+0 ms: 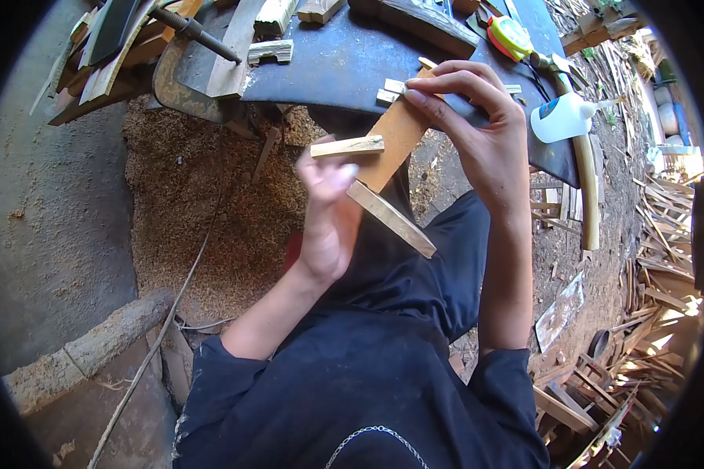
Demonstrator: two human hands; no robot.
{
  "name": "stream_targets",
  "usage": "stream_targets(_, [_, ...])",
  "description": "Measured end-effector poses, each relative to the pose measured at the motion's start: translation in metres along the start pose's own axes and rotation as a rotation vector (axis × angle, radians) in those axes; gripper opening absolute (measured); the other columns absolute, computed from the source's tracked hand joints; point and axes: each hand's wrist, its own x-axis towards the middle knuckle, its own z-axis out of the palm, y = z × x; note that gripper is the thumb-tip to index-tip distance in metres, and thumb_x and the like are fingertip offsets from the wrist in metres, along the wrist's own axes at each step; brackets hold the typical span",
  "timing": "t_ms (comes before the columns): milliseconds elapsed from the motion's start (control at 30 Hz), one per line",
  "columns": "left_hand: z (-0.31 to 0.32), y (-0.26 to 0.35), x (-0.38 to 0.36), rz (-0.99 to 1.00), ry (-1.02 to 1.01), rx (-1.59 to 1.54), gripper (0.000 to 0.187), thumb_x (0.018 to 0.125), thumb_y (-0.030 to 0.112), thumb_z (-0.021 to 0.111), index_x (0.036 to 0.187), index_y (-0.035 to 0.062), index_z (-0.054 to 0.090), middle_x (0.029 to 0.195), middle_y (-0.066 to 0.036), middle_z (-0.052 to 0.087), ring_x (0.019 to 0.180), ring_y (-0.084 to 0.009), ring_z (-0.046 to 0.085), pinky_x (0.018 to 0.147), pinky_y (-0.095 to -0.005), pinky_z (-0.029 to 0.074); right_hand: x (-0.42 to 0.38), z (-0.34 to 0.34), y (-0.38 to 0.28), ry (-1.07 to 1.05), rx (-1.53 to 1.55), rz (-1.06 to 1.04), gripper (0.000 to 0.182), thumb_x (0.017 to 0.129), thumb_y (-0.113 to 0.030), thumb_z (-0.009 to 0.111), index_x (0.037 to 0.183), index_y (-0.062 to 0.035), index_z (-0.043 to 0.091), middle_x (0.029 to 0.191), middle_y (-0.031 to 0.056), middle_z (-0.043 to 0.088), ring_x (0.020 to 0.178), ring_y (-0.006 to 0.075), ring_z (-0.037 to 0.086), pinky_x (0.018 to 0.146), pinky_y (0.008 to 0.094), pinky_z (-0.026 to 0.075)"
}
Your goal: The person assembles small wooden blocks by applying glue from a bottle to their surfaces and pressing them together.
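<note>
My left hand (328, 215) is raised in front of me and looks blurred. It is shut on two pale wooden sticks, a short one (348, 146) above the fingers and a longer one (393, 220) slanting down to the right. My right hand (481, 133) pinches the top of a flat brown strip (399, 133) that rests against those sticks. Both hands are held over my lap, just in front of the dark workbench (344, 55). Whether the brown strip is wood or sandpaper I cannot tell.
On the bench lie small pale wood blocks (272, 51), a yellow-green tape measure (512, 35) and a white glue bottle (563, 117). A dark-handled tool (195, 31) rests at the back left. Sawdust (195, 203) covers the ground; wood scraps (665, 258) pile up at the right.
</note>
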Motion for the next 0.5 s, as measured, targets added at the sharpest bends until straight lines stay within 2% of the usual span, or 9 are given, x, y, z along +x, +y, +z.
stream_targets(33, [-0.008, -0.009, -0.001, 0.175, 0.096, 0.063, 0.059, 0.097, 0.036, 0.060, 0.146, 0.0083, 0.042, 0.146, -0.015, 0.053, 0.135, -0.0296, 0.053, 0.117, -0.0493, 0.043, 0.000, 0.000, 0.001, 0.000, -0.007, -0.002, 0.019, 0.089, -0.016, 0.088, 0.106, -0.0087, 0.086, 0.108, 0.0069, 0.075, 0.107, 0.0194, 0.072, 0.095, 0.0342, 0.057])
stream_targets(100, [-0.034, -0.015, -0.003, 0.478, 0.077, 0.205, 0.064, 0.091, 0.035, 0.062, 0.144, 0.0085, 0.041, 0.144, -0.017, 0.049, 0.130, -0.0279, 0.051, 0.117, -0.0463, 0.040, 0.001, 0.002, 0.004, 0.006, 0.042, 0.012, 0.019, 0.089, -0.016, 0.089, 0.106, -0.0089, 0.086, 0.108, 0.0068, 0.075, 0.107, 0.0192, 0.072, 0.095, 0.0341, 0.057])
stream_targets(167, [-0.050, -0.014, 0.003, 0.860, -0.001, 0.453, 0.068, 0.083, 0.034, 0.064, 0.141, 0.0086, 0.040, 0.141, -0.020, 0.045, 0.125, -0.0285, 0.052, 0.115, -0.0459, 0.041, 0.001, 0.002, 0.006, 0.014, 0.069, 0.018, 0.019, 0.089, -0.017, 0.089, 0.106, -0.0089, 0.086, 0.108, 0.0069, 0.075, 0.107, 0.0192, 0.072, 0.095, 0.0340, 0.057])
stream_targets(233, [-0.074, 0.002, 0.011, 1.127, -0.129, 0.741, 0.069, 0.075, 0.033, 0.069, 0.133, 0.0069, 0.041, 0.134, -0.022, 0.046, 0.123, -0.0330, 0.052, 0.109, -0.0492, 0.046, 0.002, 0.002, 0.007, 0.018, 0.083, 0.013, 0.019, 0.089, -0.017, 0.089, 0.106, -0.0088, 0.086, 0.108, 0.0070, 0.074, 0.107, 0.0193, 0.072, 0.095, 0.0342, 0.057])
stream_targets(333, [-0.065, 0.050, 0.025, 1.262, -0.500, 1.223, 0.068, 0.078, 0.036, 0.073, 0.130, 0.0049, 0.042, 0.131, -0.021, 0.049, 0.120, -0.0349, 0.055, 0.105, -0.0516, 0.050, 0.001, 0.003, 0.009, 0.017, 0.099, 0.013, 0.018, 0.090, -0.017, 0.088, 0.106, -0.0087, 0.086, 0.107, 0.0071, 0.074, 0.107, 0.0197, 0.071, 0.095, 0.0345, 0.057])
stream_targets(367, [-0.059, 0.065, 0.028, 1.246, -0.574, 1.350, 0.076, 0.080, 0.040, 0.082, 0.135, 0.0053, 0.044, 0.135, -0.021, 0.050, 0.124, -0.0362, 0.056, 0.107, -0.0513, 0.050, 0.001, 0.002, 0.010, 0.013, 0.102, 0.015, 0.018, 0.090, -0.017, 0.088, 0.106, -0.0088, 0.086, 0.108, 0.0072, 0.074, 0.107, 0.0198, 0.071, 0.095, 0.0345, 0.057])
stream_targets(433, [-0.046, 0.083, 0.042, 1.249, -0.696, 1.437, 0.092, 0.077, 0.052, 0.092, 0.141, 0.0065, 0.045, 0.139, -0.021, 0.051, 0.128, -0.0372, 0.056, 0.110, -0.0515, 0.050, 0.001, 0.002, 0.010, 0.006, 0.109, 0.020, 0.018, 0.090, -0.017, 0.088, 0.106, -0.0088, 0.086, 0.108, 0.0072, 0.073, 0.108, 0.0201, 0.071, 0.095, 0.0345, 0.057])
stream_targets(467, [-0.044, 0.087, 0.047, 1.259, -0.685, 1.497, 0.110, 0.067, 0.065, 0.097, 0.145, 0.0081, 0.045, 0.143, -0.020, 0.053, 0.133, -0.0380, 0.055, 0.113, -0.0527, 0.048, 0.001, 0.002, 0.010, 0.004, 0.109, 0.021, 0.018, 0.090, -0.017, 0.088, 0.106, -0.0090, 0.086, 0.109, 0.0073, 0.073, 0.108, 0.0202, 0.072, 0.095, 0.0343, 0.058])
stream_targets(500, [-0.038, 0.095, 0.047, 1.249, -0.686, 1.569, 0.112, 0.065, 0.068, 0.097, 0.146, 0.0094, 0.047, 0.145, -0.019, 0.054, 0.137, -0.0381, 0.054, 0.116, -0.0538, 0.046, 0.001, 0.002, 0.009, 0.003, 0.110, 0.022, 0.018, 0.090, -0.017, 0.088, 0.106, -0.0091, 0.087, 0.109, 0.0074, 0.073, 0.108, 0.0202, 0.072, 0.095, 0.0342, 0.058])
